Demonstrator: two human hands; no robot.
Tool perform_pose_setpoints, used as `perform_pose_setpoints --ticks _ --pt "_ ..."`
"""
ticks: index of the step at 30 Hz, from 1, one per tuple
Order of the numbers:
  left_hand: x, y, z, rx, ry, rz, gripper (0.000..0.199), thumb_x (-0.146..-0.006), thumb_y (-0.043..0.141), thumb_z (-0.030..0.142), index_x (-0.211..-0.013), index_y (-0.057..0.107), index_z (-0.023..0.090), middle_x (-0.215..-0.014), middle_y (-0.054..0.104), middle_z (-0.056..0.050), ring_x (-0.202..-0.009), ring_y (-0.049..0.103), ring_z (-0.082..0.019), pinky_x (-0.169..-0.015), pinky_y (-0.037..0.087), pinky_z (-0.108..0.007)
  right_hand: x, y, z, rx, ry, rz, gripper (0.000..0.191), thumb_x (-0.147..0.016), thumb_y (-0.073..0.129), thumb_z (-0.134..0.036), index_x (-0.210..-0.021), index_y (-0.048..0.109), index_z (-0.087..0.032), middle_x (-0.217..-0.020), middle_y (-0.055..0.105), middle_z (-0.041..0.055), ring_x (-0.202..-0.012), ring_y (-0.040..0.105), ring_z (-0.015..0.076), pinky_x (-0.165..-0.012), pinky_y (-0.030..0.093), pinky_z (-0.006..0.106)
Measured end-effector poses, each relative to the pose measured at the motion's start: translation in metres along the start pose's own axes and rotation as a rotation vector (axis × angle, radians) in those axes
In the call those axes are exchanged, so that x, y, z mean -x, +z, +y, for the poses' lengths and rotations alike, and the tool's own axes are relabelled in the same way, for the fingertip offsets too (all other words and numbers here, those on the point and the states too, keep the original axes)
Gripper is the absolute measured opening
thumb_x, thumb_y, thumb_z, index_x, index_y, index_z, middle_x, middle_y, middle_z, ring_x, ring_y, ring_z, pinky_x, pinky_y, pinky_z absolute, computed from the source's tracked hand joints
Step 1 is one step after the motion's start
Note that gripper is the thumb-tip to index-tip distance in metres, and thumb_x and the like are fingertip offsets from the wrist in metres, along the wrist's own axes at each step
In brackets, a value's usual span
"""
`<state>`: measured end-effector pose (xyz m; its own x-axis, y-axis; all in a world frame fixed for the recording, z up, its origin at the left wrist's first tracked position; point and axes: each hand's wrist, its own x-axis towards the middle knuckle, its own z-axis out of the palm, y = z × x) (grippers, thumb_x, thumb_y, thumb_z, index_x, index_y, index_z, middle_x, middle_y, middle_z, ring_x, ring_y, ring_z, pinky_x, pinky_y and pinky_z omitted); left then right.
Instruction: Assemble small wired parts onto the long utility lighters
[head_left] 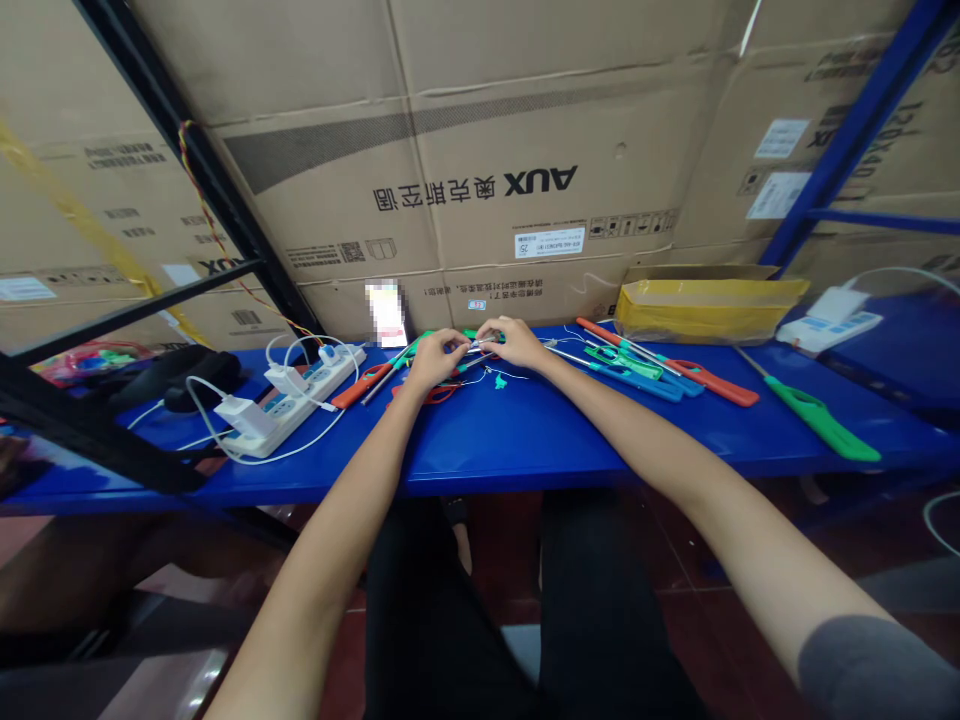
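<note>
While your left hand [437, 358] and right hand [519, 343] nearly meet over the table [517, 440], their fingers pinch almost together on a small part [475, 347] (too tiny to identify) — held between both hands, beyond a green scrap [500, 381], with an orange-handled lighter [369, 382] off to the left.

Blue table [517, 445], green lighter [821, 420], orange lighter [716, 381], brown black-printed carton [480, 145]

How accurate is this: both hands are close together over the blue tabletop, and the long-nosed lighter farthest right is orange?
Only the colour is wrong: the head view shows that long-nosed lighter is green. The left hand and right hand are close together over the blue tabletop.
</note>
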<state>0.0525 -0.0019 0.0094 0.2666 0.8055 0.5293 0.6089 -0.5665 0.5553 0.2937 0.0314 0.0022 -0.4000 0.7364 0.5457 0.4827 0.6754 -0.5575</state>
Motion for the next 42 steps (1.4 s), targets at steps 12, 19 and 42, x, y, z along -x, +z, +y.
perform_pose_setpoints --ticks 12,19,42 --pt "0.000 0.001 -0.002 0.013 0.020 0.000 0.011 -0.098 0.079 0.031 -0.100 0.086 0.023 -0.103 0.086 -0.007 -0.091 0.076 -0.024 -0.092 0.060 -0.036 0.001 0.001 -0.004 -0.025 -0.001 0.007 0.008 -0.097 0.085 -0.023 -0.103 0.087 -0.027 -0.108 0.089 0.0051 -0.110 0.078 0.0283 -0.107 0.057 0.043" --pt "-0.001 0.003 -0.002 0.026 0.036 0.026 0.006 -0.093 0.085 0.025 -0.099 0.084 0.023 -0.097 0.082 -0.004 -0.089 0.073 -0.021 -0.090 0.060 -0.033 0.001 0.003 -0.006 -0.043 0.013 0.019 0.005 -0.096 0.086 -0.024 -0.100 0.088 -0.027 -0.109 0.089 0.0050 -0.110 0.077 0.0286 -0.108 0.057 0.044" --pt "-0.003 0.003 -0.007 -0.021 0.157 0.071 0.003 -0.095 0.084 0.019 -0.094 0.084 0.021 -0.092 0.080 -0.005 -0.087 0.072 -0.022 -0.084 0.057 -0.034 0.004 0.008 -0.011 0.153 -0.039 -0.099 0.027 -0.108 0.064 -0.025 -0.133 0.075 -0.023 -0.122 0.081 0.0102 -0.116 0.073 0.0295 -0.105 0.053 0.042"
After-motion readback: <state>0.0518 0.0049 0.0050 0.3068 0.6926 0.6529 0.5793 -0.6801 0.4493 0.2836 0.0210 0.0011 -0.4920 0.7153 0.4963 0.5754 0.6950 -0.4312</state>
